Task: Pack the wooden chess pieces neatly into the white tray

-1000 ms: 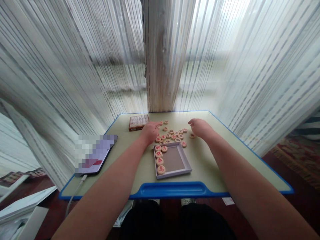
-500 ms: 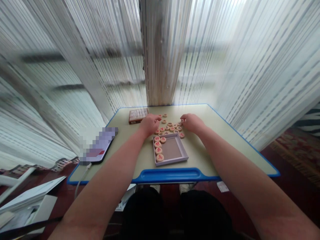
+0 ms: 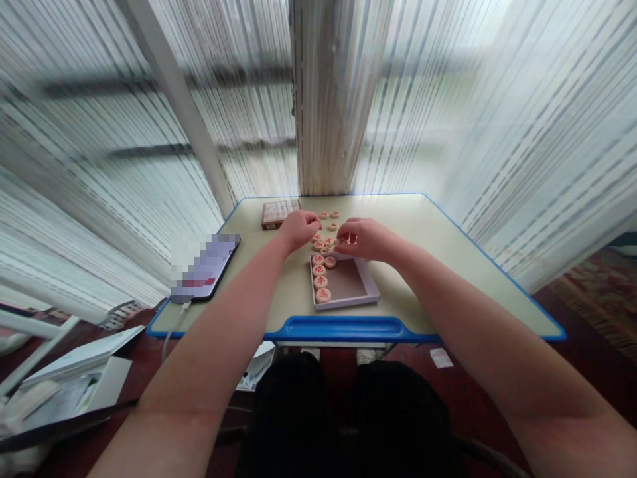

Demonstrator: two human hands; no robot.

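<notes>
A shallow open box [image 3: 373, 292] stands near the table's front edge. Inside it, a column of round wooden Chinese chess pieces [image 3: 321, 281] with red characters lines the left wall, and one more piece [image 3: 330, 262] sits beside the top one. Loose pieces [image 3: 329, 241] lie just behind the box. My left hand [image 3: 298, 229] is at their left, fingers pressed together; whatever is in them is hidden. My right hand [image 3: 365, 238] curls over the right part of the group, its bent fingers around Chinese chess pieces that it partly covers.
A flat printed box [image 3: 279, 212] lies at the back left. Farther back are a few single pieces [image 3: 335, 214]. A phone [image 3: 206, 269] with a cable leans at the table's left edge. The blue rim [image 3: 343, 326] borders the table; curtains hang behind it.
My right hand has moved left and closer, over the loose pieces, and now hides several of them. My left hand stays near the group's left side. The view has shifted slightly.
</notes>
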